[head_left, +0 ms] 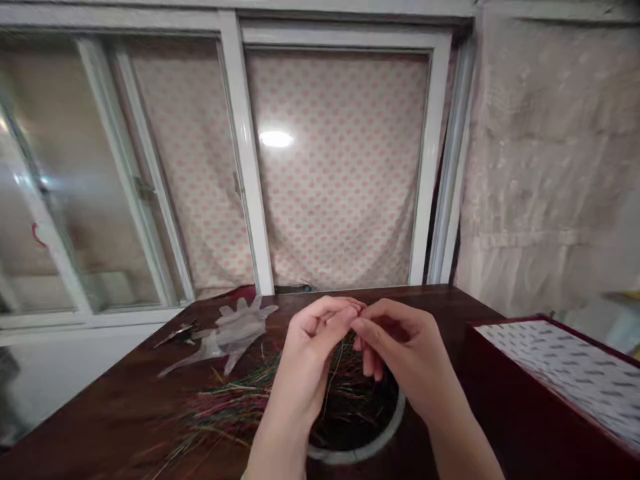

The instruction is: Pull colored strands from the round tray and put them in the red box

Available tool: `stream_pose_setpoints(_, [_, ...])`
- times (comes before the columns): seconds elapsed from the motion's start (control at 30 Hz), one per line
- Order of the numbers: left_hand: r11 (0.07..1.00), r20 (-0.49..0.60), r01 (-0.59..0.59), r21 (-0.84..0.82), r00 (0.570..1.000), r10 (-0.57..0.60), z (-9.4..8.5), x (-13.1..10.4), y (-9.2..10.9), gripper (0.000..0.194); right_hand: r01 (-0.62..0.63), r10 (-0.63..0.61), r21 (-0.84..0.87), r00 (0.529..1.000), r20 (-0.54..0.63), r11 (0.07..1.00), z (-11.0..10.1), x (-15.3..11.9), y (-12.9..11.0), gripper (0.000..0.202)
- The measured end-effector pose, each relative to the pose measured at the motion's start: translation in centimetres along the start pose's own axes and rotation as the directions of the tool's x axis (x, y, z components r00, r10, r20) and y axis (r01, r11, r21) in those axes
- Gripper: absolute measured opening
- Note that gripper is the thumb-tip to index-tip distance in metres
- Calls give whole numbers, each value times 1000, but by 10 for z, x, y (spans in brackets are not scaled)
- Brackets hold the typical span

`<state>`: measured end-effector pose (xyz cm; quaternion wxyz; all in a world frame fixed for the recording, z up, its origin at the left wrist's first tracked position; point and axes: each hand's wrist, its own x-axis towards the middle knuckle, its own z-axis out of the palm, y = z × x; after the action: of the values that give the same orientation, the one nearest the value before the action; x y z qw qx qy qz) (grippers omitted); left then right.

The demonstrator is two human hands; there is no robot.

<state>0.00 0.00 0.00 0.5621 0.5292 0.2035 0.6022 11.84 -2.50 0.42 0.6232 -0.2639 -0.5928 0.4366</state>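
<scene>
- Strands (235, 397), thin like hair, lie in a messy heap in the head view. They are red, green, yellow and pale, and some look a bit shiny.
- Part of the heap is on the dark brown table (100, 400), and part is in the round dish (357, 455), which has a pale rim and a dark inside.
- One pale strand (332, 383) shows just under the hands, above the dish.
- Two hands are up over the dish: the left hand (323, 327) and the right hand (397, 333). Their tips meet in the middle, thumbs against fingers, in a tight pinch. What they pinch is too small to see, so one cannot tell if either hand grips the pale strand.
- Count: one dish, one clear plastic glove shape (243, 327), one small dark bunch (186, 332) and one dark red box (515, 373) with a white patterned top. The strands are too many to count.
- The pale strand stands nearly up and down, its top leaning right.
- The heap is long from the near left to the far right, and its loose ends fan out to the left.
</scene>
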Motion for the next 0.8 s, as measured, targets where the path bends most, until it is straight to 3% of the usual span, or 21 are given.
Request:
stream_pose_setpoints(0.17, [1000, 7, 13, 5, 1000, -13, 5, -6, 11, 8, -10, 10, -17, 1000, 16, 1000, -1, 4, -1, 14])
stream_pose_setpoints(0.37, [998, 78, 61, 7, 995, -61, 4, -5, 10, 12, -9, 10, -36, 1000, 24, 999, -2, 4, 0, 12])
stream_pose_setpoints(0.53, [999, 94, 34, 17, 995, -36, 2, -5, 10, 9, 23, -25, -119, 1000, -17, 993, -1, 3, 0, 11])
stream_pose_setpoints(0.6, [997, 69, -12, 76, 998, 6, 0, -6, 12, 9, 96, -115, -209, 990, -80, 973, -4, 3, 0, 5])
stream_pose_setpoints(0.67, [987, 70, -31, 157, 997, 20, -3, -6, 14, 11, 216, -264, -336, 959, -102, 917, -8, 2, 0, 14])
stream_pose_setpoints(0.73, [974, 139, 11, 228, 989, -43, -5, -8, 18, 13, 336, -392, -453, 920, -32, 826, -13, 2, -2, 25])
stream_pose_setpoints(0.8, [957, 232, 62, 284, 964, -132, -7, -9, 21, 16, 417, -439, -510, 895, 84, 752, -18, 1, -5, 29])
